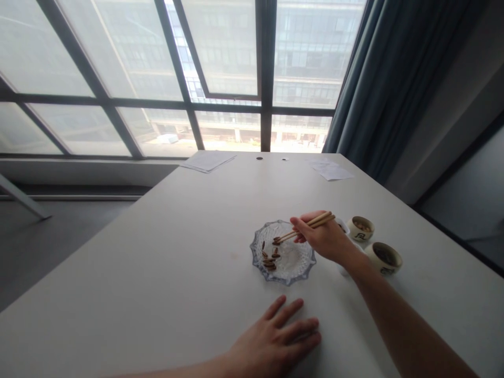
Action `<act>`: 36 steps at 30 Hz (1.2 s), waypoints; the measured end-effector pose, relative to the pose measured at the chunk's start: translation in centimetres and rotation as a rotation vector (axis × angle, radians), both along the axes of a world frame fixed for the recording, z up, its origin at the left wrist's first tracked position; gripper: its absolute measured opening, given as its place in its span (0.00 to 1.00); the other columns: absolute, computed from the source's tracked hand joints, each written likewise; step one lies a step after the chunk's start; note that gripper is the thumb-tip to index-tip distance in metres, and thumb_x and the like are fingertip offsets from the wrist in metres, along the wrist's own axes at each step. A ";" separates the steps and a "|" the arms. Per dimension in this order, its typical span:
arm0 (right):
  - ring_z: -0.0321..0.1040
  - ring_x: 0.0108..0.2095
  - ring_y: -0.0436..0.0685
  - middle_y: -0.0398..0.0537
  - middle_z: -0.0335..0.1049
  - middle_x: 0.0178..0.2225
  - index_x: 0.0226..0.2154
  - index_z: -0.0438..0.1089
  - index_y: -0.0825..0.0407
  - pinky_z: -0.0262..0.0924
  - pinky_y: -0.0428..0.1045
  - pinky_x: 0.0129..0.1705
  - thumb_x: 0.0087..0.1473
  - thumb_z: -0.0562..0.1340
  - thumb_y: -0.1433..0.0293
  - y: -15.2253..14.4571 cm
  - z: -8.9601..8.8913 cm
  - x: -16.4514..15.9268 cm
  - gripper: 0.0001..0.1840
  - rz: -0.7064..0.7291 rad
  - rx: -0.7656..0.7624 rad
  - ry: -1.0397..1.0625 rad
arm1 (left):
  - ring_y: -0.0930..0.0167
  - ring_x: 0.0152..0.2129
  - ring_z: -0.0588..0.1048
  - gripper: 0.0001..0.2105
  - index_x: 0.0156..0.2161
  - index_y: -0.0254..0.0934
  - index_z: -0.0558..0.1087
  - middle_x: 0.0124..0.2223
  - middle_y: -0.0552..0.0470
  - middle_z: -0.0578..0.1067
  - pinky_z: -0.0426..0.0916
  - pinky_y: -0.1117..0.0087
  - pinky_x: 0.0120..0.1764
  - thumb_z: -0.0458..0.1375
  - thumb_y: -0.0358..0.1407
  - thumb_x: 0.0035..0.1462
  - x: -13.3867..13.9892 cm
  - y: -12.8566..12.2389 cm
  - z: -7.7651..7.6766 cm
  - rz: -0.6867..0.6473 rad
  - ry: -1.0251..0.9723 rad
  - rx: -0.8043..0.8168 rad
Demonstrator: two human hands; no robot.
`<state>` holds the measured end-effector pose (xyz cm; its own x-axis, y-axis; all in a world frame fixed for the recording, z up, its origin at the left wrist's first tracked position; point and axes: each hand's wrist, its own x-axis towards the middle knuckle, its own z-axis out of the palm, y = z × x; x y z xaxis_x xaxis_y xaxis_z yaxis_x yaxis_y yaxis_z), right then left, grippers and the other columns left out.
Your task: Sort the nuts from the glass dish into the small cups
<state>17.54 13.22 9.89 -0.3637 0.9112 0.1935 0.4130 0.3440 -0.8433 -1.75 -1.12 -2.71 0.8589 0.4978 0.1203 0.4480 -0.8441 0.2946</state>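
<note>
My right hand [321, 236] grips a pair of wooden chopsticks [315, 222], their tips low over the left part of a scalloped clear glass plate [301, 270]. At the tips is a small brown elongated piece [276, 241]; whether it is pinched or lies on the glass I cannot tell. Several similar brown pieces, like seeds or pods, lie in a loose cluster [270, 262] on the plate's left side. My left hand [275, 338] rests flat on the table just in front of the plate, fingers spread, holding nothing.
Right of the plate stand two cream cups with dark markings: a far cup [361, 229] with brownish contents and a nearer cup [384, 258]. White dishes [343, 224] are partly hidden behind my right hand. Paper sheets [208, 161] and more papers [333, 170] lie at the table's far end.
</note>
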 end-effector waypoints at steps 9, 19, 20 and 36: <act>0.77 0.25 0.56 0.47 0.78 0.22 0.22 0.74 0.52 0.65 0.46 0.27 0.62 0.63 0.54 -0.5 1.3 1.2 0.24 -0.008 0.052 -0.068 | 0.54 0.71 0.51 0.25 0.71 0.45 0.58 0.71 0.52 0.63 0.46 0.46 0.71 0.54 0.34 0.72 0.0 -0.1 -0.7 0.014 0.019 0.039; 0.78 0.25 0.58 0.47 0.79 0.22 0.24 0.76 0.52 0.68 0.47 0.27 0.62 0.62 0.51 0.4 -0.7 0.6 0.25 0.034 0.018 -0.011 | 0.55 0.72 0.49 0.27 0.72 0.45 0.57 0.71 0.51 0.63 0.46 0.46 0.71 0.55 0.39 0.72 -0.2 0.0 -0.4 0.006 0.039 0.041; 0.78 0.25 0.58 0.47 0.79 0.22 0.24 0.76 0.51 0.68 0.47 0.27 0.62 0.62 0.51 0.3 -0.7 0.5 0.25 0.025 0.028 -0.017 | 0.55 0.72 0.49 0.27 0.72 0.45 0.57 0.71 0.51 0.62 0.46 0.45 0.71 0.56 0.41 0.72 -0.2 0.0 -0.3 0.003 0.038 0.036; 0.79 0.23 0.60 0.52 0.80 0.24 0.28 0.78 0.53 0.72 0.49 0.23 0.58 0.67 0.54 -0.6 6.2 9.7 0.19 -0.695 0.196 -0.079 | 0.54 0.71 0.51 0.32 0.72 0.44 0.57 0.72 0.53 0.60 0.42 0.47 0.72 0.58 0.48 0.69 0.2 -0.1 1.5 0.020 0.022 -0.081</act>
<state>27.22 12.66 16.07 0.2671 0.8880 0.3743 0.6483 0.1218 -0.7516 -1.59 -1.20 -1.18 0.8504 0.5226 0.0603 0.4720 -0.8086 0.3513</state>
